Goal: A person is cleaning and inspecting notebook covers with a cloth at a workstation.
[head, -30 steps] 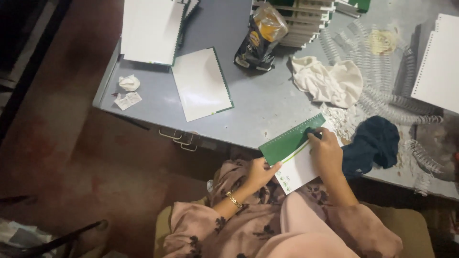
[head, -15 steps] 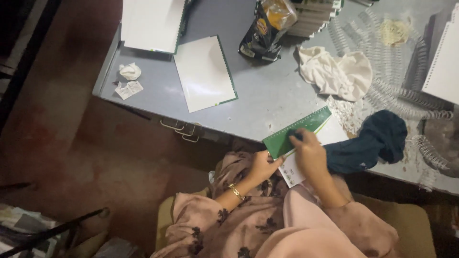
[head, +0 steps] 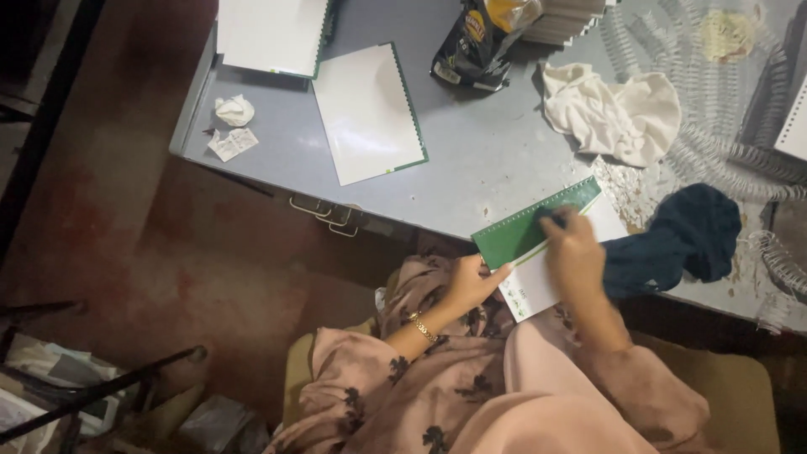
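A spiral notebook with a green cover [head: 514, 232] and white pages lies tilted over the near edge of the grey table [head: 471, 151]. My left hand [head: 472, 282] grips its lower left corner from beneath, a gold bracelet on that wrist. My right hand [head: 574, 252] rests on top of the notebook, fingers bent against the cover near the spiral edge. Whether it pinches anything small is too blurred to tell.
A dark blue cloth [head: 685, 240] lies just right of the notebook, a white cloth [head: 614, 113] behind it. Loose wire spirals [head: 731, 151] cover the right side. A white sheet with a green edge [head: 367, 113], a snack bag [head: 479, 42] and crumpled paper [head: 233, 109] sit further back.
My right hand has slid left along the notebook's upper edge. The view has shifted slightly, with the notebook still held at the table's edge.
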